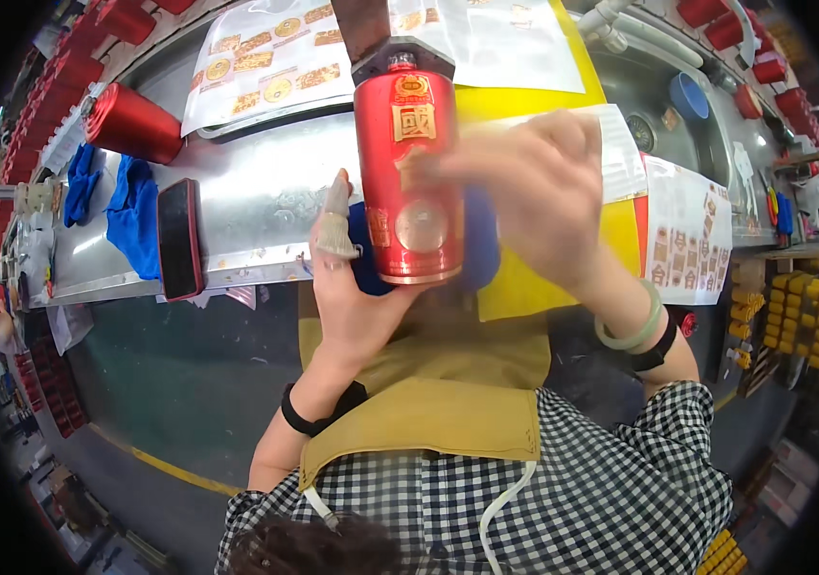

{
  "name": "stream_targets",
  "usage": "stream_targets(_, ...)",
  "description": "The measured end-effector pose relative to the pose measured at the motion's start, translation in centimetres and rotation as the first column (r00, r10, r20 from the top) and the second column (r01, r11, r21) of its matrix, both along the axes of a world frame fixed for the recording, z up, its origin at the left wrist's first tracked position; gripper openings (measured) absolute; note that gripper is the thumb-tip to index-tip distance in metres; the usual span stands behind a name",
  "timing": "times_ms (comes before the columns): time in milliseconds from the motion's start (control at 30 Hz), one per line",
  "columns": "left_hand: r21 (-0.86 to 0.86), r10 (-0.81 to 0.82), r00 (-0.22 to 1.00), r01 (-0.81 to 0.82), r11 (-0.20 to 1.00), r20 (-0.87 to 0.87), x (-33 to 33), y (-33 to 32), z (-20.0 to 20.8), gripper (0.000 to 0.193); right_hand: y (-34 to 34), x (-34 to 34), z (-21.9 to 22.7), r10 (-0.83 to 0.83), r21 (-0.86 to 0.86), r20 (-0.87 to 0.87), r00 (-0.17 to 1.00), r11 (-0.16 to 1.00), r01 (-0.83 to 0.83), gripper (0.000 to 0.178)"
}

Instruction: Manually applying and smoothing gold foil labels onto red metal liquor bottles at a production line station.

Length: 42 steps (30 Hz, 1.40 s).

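- At centre, the left hand (359,299) grasps the bottle (404,196).
- On its right, the right hand (551,192) (blurred; grip can't be told) seemingly applies a decal (411,171).
- Next calls for steady support.

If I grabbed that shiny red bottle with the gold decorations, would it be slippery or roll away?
The red bottle may feel a bit slippery, because its surface looks smooth and glossy. Laid on its side, it would probably roll, since its body looks round. Its weight is hard to guess: the red sides hide whatever might be inside.
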<state>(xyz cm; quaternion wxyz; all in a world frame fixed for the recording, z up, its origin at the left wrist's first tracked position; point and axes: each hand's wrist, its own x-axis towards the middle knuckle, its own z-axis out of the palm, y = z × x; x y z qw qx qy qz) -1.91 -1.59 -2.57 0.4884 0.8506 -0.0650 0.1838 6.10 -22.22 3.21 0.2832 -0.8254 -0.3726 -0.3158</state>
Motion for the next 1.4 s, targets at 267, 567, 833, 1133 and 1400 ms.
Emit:
stream_targets(267,0.156,-0.075,0.997,0.076,0.985,-0.008,-0.1,1.7,-1.7,0.085,0.6,-0.1,-0.3,-0.059,0.012,-0.045,0.997,0.998,0.060,0.016)
stream_targets(567,0.084,-0.096,0.989,0.106,0.991,-0.113,0.2,1.3,-0.4,0.082,0.8,-0.2,-0.2,-0.017,0.029,-0.060,0.998,0.999,0.019,0.022)
stream_targets(833,0.153,-0.062,0.998,0.062,0.986,-0.006,-0.2,0.7,1.0,0.089,1.3,-2.0,-0.4,0.054,0.013,-0.201,0.978,0.999,-0.052,0.020)
stream_targets(1133,0.227,-0.058,0.996,0.041,0.973,0.068,-0.2,0.0,2.0,0.094,1.6,-3.0,-0.2,0.045,-0.019,-0.124,0.991,0.999,-0.047,0.020)
stream_targets(1400,0.117,-0.045,0.998,0.039,0.992,0.045,-0.1,0.1,0.9,0.089,2.4,-3.3,-0.4,0.166,-0.004,-0.079,0.983,0.986,-0.166,0.024)
